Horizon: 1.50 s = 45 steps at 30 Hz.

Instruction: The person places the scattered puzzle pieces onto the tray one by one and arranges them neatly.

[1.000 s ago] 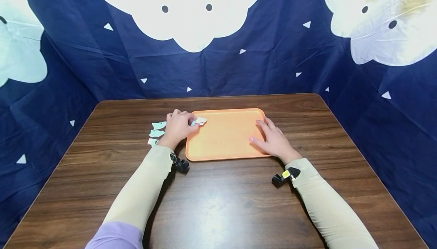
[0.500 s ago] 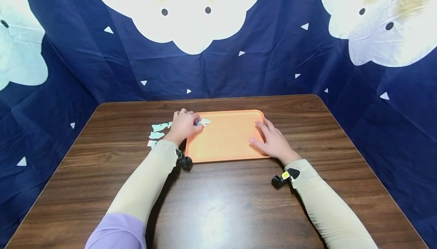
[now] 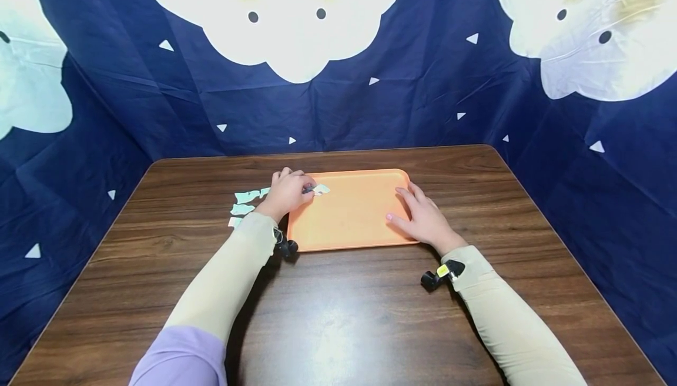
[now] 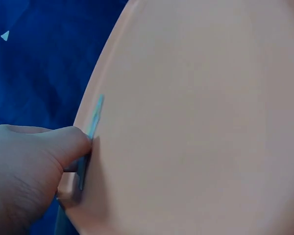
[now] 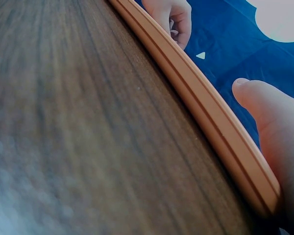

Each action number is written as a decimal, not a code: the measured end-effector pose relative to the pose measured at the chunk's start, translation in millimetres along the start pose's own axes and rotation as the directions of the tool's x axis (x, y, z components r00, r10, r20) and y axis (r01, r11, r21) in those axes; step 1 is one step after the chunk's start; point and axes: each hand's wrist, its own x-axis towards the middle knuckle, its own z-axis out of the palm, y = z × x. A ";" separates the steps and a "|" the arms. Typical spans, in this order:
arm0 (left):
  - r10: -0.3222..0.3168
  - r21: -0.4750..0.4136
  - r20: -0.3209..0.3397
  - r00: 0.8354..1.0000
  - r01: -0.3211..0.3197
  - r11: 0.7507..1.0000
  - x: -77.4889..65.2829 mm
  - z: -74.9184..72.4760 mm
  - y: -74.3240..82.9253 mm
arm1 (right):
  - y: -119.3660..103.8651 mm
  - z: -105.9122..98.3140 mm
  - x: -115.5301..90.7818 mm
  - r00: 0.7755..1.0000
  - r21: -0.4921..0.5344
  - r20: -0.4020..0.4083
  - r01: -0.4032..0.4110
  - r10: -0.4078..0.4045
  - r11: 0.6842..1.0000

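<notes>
My left hand [image 3: 286, 193] pinches a torn-looking piece of pale, printed paper [image 3: 321, 189] over the far left corner of the orange tray [image 3: 349, 215]. In the left wrist view the paper piece [image 4: 94, 120] shows edge-on, held at the thumb tip and standing close over the tray surface [image 4: 186, 122]. The fingers behind it are mostly hidden. My right hand [image 3: 425, 218] lies at the tray's right edge with thumb and fingers spread, holding nothing. In the right wrist view its thumb [image 5: 269, 107] shows above the tray's rim [image 5: 206, 112].
Several similar pale green torn pieces [image 3: 243, 209] lie on the wooden table [image 3: 328, 309] left of the tray, partly covered by the left hand. A dark blue cloth [image 3: 338, 116] with white clouds hangs around the table's back and sides.
My left hand has moved right with the paper piece, further over the tray, uncovering part of another piece on the table. The right hand stays at the tray's right edge.
</notes>
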 end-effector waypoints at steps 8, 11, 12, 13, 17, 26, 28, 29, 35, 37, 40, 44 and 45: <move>-0.001 -0.015 0.028 1.000 0.002 1.000 -3.9 -6.1 5.8 | 0.6 -1.1 1.3 1.000 0.004 0.002 -0.011 0.011 1.000; -0.006 -0.019 0.038 0.999 0.007 1.000 -5.4 -6.6 7.1 | 1.6 -0.6 1.9 1.000 0.006 0.003 -0.014 0.014 1.000; -0.008 -0.024 0.039 0.999 0.008 1.000 -5.9 -6.6 7.3 | 2.0 -0.3 2.1 1.000 0.005 0.004 -0.013 0.013 1.000; -0.010 -0.027 0.039 0.999 0.011 1.000 -6.5 -6.1 7.4 | 2.3 0.1 2.4 1.000 0.006 0.005 -0.012 0.012 1.000; -0.003 -0.043 0.022 1.000 0.003 0.999 -8.9 -5.0 7.2 | 2.4 0.9 1.9 1.000 0.010 0.003 -0.011 0.011 1.000; -0.016 -0.092 -0.077 0.997 0.009 0.996 -26.2 -7.1 -3.5 | 0.9 1.3 0.8 1.000 0.001 -0.001 -0.004 0.004 1.000; -0.027 -0.112 -0.104 0.994 0.015 0.994 -32.5 -8.6 -7.3 | 1.0 1.1 0.7 1.000 0.000 -0.001 -0.001 0.001 1.000; -0.032 -0.124 -0.118 0.993 0.017 0.992 -36.0 -9.5 -9.0 | 0.9 0.9 0.6 1.000 -0.001 -0.002 0.000 0.000 1.000; -0.055 -0.159 -0.183 0.982 0.026 0.987 -57.4 -10.7 -23.9 | -1.1 0.0 -0.6 1.000 0.004 0.003 -0.002 0.002 1.000; -0.065 -0.158 -0.196 0.978 0.034 0.987 -63.4 -10.8 -29.0 | -1.5 -0.2 -1.1 1.000 0.006 0.006 -0.003 0.003 1.000; -0.084 -0.166 -0.207 0.975 0.049 0.985 -71.4 -12.5 -36.5 | -2.1 -0.1 -1.8 1.000 0.013 0.009 -0.001 0.001 1.000; -0.101 -0.190 -0.225 0.969 0.058 0.980 -81.1 -14.2 -47.1 | -2.8 0.2 -1.9 1.000 0.014 0.005 0.003 -0.003 1.000; -0.105 -0.197 -0.231 0.967 0.059 0.979 -83.3 -14.1 -49.6 | -3.1 0.2 -2.0 1.000 0.011 0.006 0.004 -0.004 1.000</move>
